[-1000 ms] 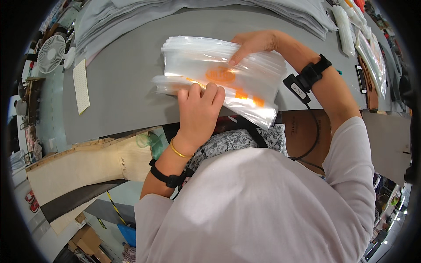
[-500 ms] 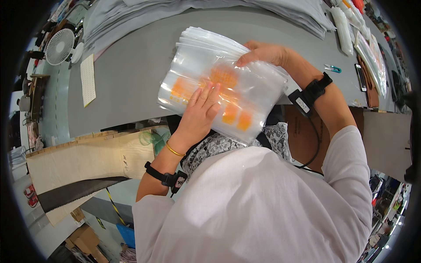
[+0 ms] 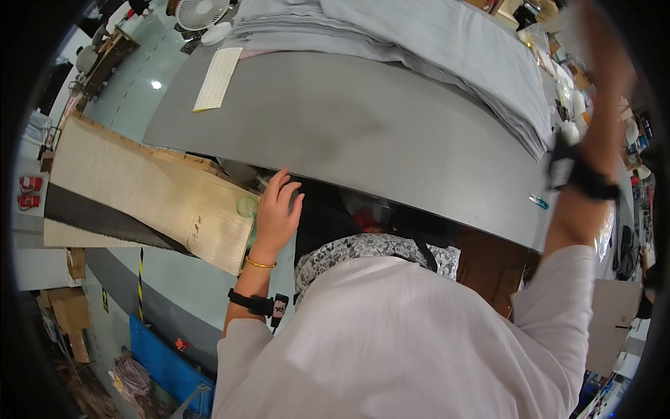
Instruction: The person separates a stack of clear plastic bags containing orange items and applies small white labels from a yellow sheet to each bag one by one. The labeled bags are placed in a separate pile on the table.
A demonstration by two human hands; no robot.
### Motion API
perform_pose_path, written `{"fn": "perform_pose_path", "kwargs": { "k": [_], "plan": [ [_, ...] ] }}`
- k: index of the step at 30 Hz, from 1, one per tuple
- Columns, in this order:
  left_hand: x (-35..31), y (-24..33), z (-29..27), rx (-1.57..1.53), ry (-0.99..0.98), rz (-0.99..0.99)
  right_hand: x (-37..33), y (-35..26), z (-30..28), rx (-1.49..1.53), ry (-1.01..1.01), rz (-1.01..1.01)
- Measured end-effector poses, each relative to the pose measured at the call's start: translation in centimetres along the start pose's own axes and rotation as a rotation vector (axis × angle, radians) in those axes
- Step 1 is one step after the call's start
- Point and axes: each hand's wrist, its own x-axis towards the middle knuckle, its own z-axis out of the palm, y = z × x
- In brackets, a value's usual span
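Observation:
My left hand [image 3: 278, 215] is raised just off the near edge of the grey table [image 3: 335, 105]. Its fingers are spread, and nothing is in them. Close beside it lies a small translucent green item [image 3: 247, 206], on the end of a pale wooden board. Far up at the right, my right hand [image 3: 604, 49] reaches past the table's far right side. Motion smears its fingers, so what it holds, if anything, does not show. Below the right forearm, a pair of blue-handled thread snips [image 3: 538, 201] rests on the table.
Folded grey fabric [image 3: 433, 35] is piled along the table's far side. A pale printed card [image 3: 218, 79] lies at the left, near a white fan [image 3: 201, 12]. The long wooden board [image 3: 132, 188] juts out at left, above a blue panel [image 3: 164, 366] on the floor.
The stack of clear plastic bags with orange print has left my hands and the table front. My right hand has swung far up and right; my left has drawn back. The view has shifted.

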Motion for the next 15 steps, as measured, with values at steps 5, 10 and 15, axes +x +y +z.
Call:
{"fn": "perform_pose_path", "kwargs": {
  "k": [5,10,15],
  "plan": [
    [-2.7,1.4,3.4,-0.431,0.018,-0.217,-4.5,-10.7,14.5,0.579,-0.8,0.2],
    [-1.2,2.3,4.2,-1.335,0.06,-0.71,-4.4,-10.0,15.1,1.622,-0.572,0.672],
    [2.6,4.5,1.9,-1.879,-0.141,-0.596,-0.6,-10.0,8.3,1.919,-0.304,0.895]
  ]
}}
